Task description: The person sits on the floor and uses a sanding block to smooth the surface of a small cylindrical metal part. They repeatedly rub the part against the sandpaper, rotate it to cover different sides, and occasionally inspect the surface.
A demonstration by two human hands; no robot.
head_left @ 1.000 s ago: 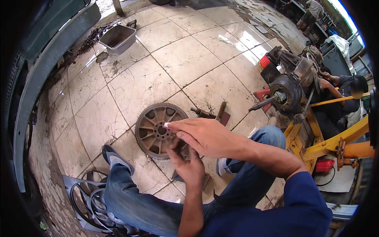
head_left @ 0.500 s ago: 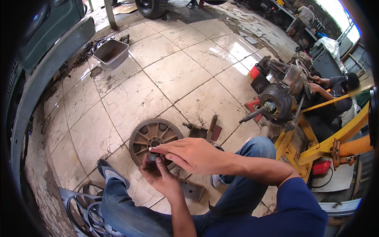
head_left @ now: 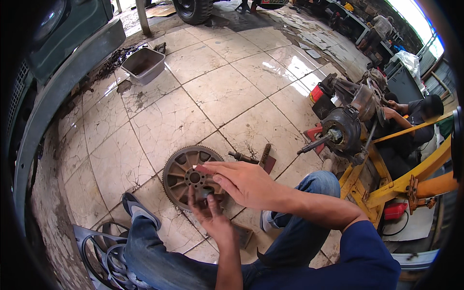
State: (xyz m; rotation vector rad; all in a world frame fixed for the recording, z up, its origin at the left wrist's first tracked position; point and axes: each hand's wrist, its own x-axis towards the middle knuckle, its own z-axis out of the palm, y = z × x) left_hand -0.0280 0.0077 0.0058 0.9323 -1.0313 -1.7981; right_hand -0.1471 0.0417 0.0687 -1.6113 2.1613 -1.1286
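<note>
Two Hands Are Holding Two Small Pieces Above One Toothed Wheel

The person is working with two bare hands, and each grip is keeping one thing. The right hand [head_left: 249, 182] is pressing its fingers flat and nearly together, with the thumb lying below them, and it is pinching one reddish strip [head_left: 207, 169], whose pale end is sticking out past the fingertips. The left hand [head_left: 215, 223] is curving below it, the thumb standing apart from the fingers, and it is pinching one small round part [head_left: 207, 191] of dark metal between them. How firmly it is squeezing, one cannot tell. The strip is staying above the part, and whether they are touching is not clear.

Both pieces are being held over one large toothed wheel [head_left: 187, 179], which is lying flat on the tiled floor [head_left: 217, 92]. Near the right hand, one dark shaft [head_left: 243, 157] and one narrow bar [head_left: 265, 153] are lying. One metal block [head_left: 245, 234] is resting near the left wrist, partly hidden. Farther away, one grey tub [head_left: 151, 74] is standing, and at the right one co-worker [head_left: 420, 126] is sitting behind one large machine assembly [head_left: 344, 126].
</note>
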